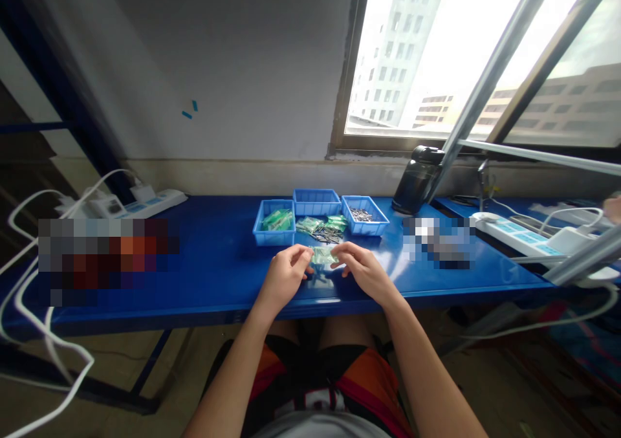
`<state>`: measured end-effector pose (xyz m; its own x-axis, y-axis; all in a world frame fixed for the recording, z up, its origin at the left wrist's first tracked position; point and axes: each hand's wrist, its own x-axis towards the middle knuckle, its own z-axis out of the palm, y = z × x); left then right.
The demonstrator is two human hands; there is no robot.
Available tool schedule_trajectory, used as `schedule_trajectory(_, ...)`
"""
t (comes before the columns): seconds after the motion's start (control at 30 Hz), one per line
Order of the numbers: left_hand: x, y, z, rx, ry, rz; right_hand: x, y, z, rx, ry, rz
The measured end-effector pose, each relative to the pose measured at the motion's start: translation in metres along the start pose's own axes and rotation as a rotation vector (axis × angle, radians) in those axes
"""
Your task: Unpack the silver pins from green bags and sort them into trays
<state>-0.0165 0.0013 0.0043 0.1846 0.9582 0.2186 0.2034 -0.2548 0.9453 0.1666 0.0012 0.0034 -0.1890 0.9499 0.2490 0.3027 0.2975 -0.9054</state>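
Between my hands, a little above the blue tabletop, is a small clear plastic bag (pixel 322 255) with a green tint. My left hand (pixel 290 271) pinches its left end between thumb and fingers. The fingers of my right hand (pixel 361 268) are closed on its right end. What the bag contains is too small to make out. Just beyond my hands lie a pile of loose metal screws (pixel 328 233) and several green plastic bags (pixel 310 224).
A blue bin (pixel 274 236) with green bags stands at left, another bin (pixel 317 194) behind the pile, and a third (pixel 381 226) with metal pieces at right. Farther right is a black bottle (pixel 416 180). Power strips (pixel 154 203) and white cables lie at the sides.
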Motion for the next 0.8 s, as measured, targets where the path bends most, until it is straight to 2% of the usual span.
schedule_trajectory(0.37,0.0038,-0.0080,0.0018,0.061,0.012,-0.010,0.0013,0.0065,0.0001,-0.091,-0.034,-0.071)
schedule_trajectory(0.57,0.0057,-0.0050,0.0016,-0.005,0.031,-0.094,0.0022,0.0053,-0.0003,-0.092,-0.034,-0.072)
schedule_trajectory(0.7,0.0066,-0.0011,-0.0004,-0.018,-0.037,-0.159,0.0020,0.0033,-0.0013,-0.067,-0.005,-0.054)
schedule_trajectory(0.8,0.0065,0.0010,-0.0014,-0.024,-0.071,-0.156,0.0027,0.0035,-0.0018,-0.083,-0.006,-0.047)
